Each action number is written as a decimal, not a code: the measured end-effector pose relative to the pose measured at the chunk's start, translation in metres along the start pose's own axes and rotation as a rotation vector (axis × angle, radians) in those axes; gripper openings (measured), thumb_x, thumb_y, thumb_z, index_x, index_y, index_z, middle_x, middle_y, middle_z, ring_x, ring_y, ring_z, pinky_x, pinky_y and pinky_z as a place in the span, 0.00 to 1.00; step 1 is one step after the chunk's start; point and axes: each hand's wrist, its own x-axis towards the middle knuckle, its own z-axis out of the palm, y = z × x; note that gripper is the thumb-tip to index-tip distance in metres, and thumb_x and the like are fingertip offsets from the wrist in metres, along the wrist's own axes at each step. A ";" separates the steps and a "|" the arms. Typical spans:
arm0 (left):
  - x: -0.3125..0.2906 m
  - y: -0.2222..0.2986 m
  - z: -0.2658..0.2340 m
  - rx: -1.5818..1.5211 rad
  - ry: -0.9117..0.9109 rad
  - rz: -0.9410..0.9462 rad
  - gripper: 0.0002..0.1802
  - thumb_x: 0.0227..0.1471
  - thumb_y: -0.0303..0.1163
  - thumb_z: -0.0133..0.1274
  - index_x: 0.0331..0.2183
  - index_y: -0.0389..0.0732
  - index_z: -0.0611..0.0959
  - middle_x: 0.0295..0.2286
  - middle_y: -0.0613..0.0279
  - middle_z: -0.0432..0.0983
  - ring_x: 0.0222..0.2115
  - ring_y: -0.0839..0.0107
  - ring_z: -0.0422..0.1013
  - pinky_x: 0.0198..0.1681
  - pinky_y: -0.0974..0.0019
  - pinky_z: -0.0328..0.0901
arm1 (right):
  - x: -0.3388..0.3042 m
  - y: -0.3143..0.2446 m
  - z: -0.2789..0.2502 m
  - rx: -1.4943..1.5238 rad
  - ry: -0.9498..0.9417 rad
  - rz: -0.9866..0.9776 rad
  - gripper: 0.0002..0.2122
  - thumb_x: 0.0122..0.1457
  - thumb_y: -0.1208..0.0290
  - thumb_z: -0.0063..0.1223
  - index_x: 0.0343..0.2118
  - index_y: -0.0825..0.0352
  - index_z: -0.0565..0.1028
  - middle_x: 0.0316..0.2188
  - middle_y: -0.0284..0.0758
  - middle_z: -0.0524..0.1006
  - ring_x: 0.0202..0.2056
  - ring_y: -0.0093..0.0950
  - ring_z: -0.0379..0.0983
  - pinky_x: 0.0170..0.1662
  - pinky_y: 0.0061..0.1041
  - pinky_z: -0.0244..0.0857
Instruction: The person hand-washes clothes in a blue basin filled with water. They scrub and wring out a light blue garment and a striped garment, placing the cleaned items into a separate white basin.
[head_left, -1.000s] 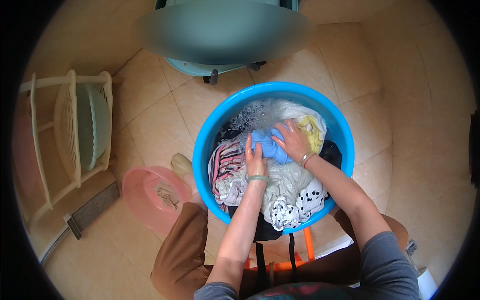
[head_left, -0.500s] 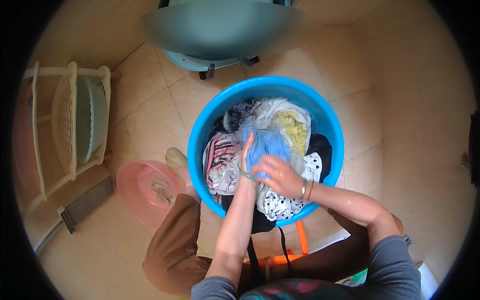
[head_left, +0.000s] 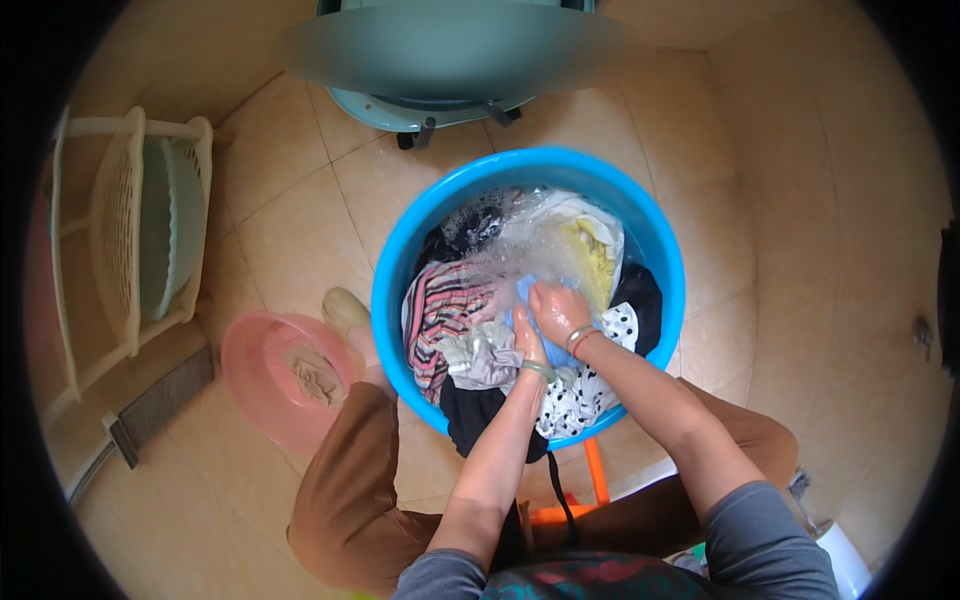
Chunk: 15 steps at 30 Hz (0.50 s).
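Observation:
A large blue tub [head_left: 392, 215] holds wet laundry and sudsy water. Over its middle, my right hand [head_left: 560, 312] is a fist closed on a light blue cloth [head_left: 556, 350]. My left hand [head_left: 527, 338] presses against the same cloth from the left, its fingers partly curled round it. Left of the hands lies a striped garment [head_left: 440, 300], with a pale grey piece [head_left: 480, 352] below it. A yellow cloth [head_left: 592, 255] and a white one are behind to the right, and a black-dotted white garment [head_left: 575, 408] is in front. Dark pieces rest along the edges.
A pink basin [head_left: 268, 400] with a beige cloth [head_left: 316, 376] stands left of the tub, by my shoe [head_left: 345, 310]. A cream rack [head_left: 135, 230] with basins is at the left, a squeegee-like tool [head_left: 165, 395] below it. A pale green wheeled unit [head_left: 380, 115] stands at the back.
My left hand has lowered from upright against the cloth. My right hand has moved slightly right and away from me, closing into a fist. The blue cloth is now bunched smaller between them.

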 end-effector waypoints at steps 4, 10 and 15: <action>-0.009 0.019 0.027 -0.002 -0.020 -0.015 0.23 0.59 0.50 0.38 0.44 0.43 0.75 0.39 0.60 0.74 0.42 0.67 0.71 0.46 0.64 0.66 | 0.018 0.007 0.005 -0.081 -0.011 0.042 0.11 0.59 0.62 0.43 0.31 0.65 0.72 0.29 0.45 0.77 0.28 0.47 0.75 0.30 0.45 0.68; 0.041 -0.016 -0.021 -0.281 -0.405 -0.080 0.18 0.59 0.49 0.39 0.32 0.48 0.76 0.28 0.67 0.73 0.32 0.71 0.70 0.39 0.64 0.66 | -0.051 -0.024 -0.020 -0.091 0.021 -0.274 0.09 0.60 0.63 0.44 0.31 0.64 0.70 0.33 0.42 0.71 0.24 0.45 0.73 0.28 0.43 0.67; 0.031 0.003 -0.010 -0.240 -0.435 -0.173 0.27 0.60 0.55 0.32 0.45 0.46 0.74 0.40 0.62 0.73 0.43 0.68 0.69 0.49 0.61 0.64 | -0.057 -0.021 -0.011 -0.020 -0.048 -0.105 0.08 0.59 0.63 0.45 0.30 0.62 0.70 0.31 0.42 0.71 0.24 0.43 0.74 0.26 0.43 0.67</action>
